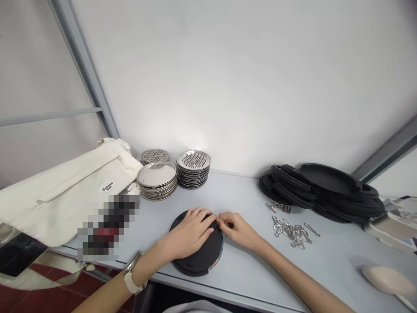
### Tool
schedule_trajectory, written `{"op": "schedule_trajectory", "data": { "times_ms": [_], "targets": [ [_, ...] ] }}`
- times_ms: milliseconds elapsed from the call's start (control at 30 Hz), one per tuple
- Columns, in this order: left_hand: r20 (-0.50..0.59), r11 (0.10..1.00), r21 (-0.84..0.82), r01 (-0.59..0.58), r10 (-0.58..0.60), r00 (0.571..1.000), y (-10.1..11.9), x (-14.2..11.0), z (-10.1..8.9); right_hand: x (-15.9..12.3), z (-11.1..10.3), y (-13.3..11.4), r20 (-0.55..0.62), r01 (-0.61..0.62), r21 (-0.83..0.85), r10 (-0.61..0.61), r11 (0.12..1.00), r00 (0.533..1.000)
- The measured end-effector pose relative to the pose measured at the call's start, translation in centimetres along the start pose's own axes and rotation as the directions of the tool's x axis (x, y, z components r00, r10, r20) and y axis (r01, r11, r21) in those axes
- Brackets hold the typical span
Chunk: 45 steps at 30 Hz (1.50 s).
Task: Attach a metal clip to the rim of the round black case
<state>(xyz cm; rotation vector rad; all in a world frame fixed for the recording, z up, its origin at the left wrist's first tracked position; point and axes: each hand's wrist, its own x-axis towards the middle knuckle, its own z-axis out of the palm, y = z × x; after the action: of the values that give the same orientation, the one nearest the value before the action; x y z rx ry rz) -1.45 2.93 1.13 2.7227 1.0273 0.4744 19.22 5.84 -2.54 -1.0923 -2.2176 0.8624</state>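
A round black plastic disc (pixel 203 256) lies on the table in front of me, with a shiny edge showing along its right side. My left hand (pixel 193 230) rests flat on top of it, fingers stretched toward the disc's upper right rim. At that rim my right hand (pixel 234 226) is closed in a pinch, its fingertips meeting the left fingertips. A bit of a small metal wire clip (pixel 224 235) peeks out below the right fingers; the rest is hidden. Several similar loose wire clips (pixel 293 232) lie to the right of my right hand.
Stacked metal grater discs (pixel 194 169) and plain metal discs (pixel 157 180) stand by the wall. Black plastic rings and discs (pixel 329 191) are piled at the back right. A cream bag (pixel 74 187) lies left, a pale rounded object (pixel 387 279) at the right front.
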Motion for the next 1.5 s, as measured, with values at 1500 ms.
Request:
{"op": "schedule_trajectory", "data": {
  "times_ms": [1500],
  "targets": [
    [-0.067,1.0,-0.008,-0.005,0.004,0.998,0.01,-0.81,0.26,-0.28,0.08,-0.82,-0.003,0.068,-0.123,-0.069,0.99,0.998]
  ]
}}
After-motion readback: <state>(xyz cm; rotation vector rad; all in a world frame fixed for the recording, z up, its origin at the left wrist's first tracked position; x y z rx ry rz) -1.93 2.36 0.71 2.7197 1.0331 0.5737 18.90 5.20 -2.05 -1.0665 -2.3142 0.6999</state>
